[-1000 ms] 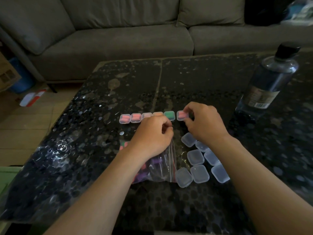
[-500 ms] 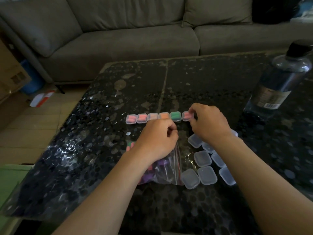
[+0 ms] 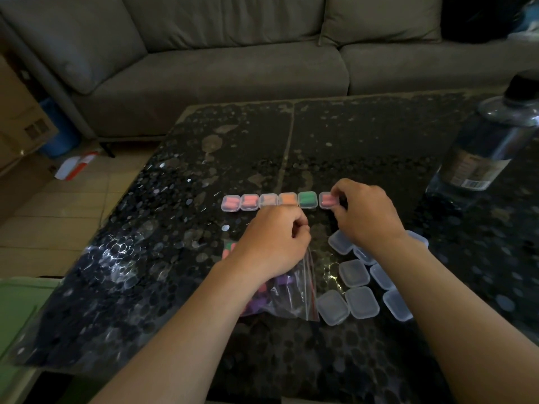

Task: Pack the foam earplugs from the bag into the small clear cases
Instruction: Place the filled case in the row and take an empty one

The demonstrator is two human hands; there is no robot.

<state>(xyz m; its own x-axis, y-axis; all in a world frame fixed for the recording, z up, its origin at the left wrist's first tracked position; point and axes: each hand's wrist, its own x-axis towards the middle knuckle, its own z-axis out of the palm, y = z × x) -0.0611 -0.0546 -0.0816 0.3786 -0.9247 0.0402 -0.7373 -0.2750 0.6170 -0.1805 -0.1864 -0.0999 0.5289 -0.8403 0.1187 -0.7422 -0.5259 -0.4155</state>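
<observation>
Six filled cases (image 3: 268, 201) line up in one row on the tabletop (image 3: 364, 141).
The right hand (image 3: 364, 217) pinches the last, pink-filled case (image 3: 327, 199). The left hand (image 3: 277, 240) is curled over the bag (image 3: 294, 298) of earplugs (image 3: 284, 279), and I cannot tell whether it holds anything. Eight empty cases (image 3: 353, 273) lie beside it.

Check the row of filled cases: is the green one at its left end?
No, the green case sits second from the right, and a pink case ends the row on the left.

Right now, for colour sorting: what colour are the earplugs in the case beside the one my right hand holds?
Green earplugs, best seen in the head view.
</observation>
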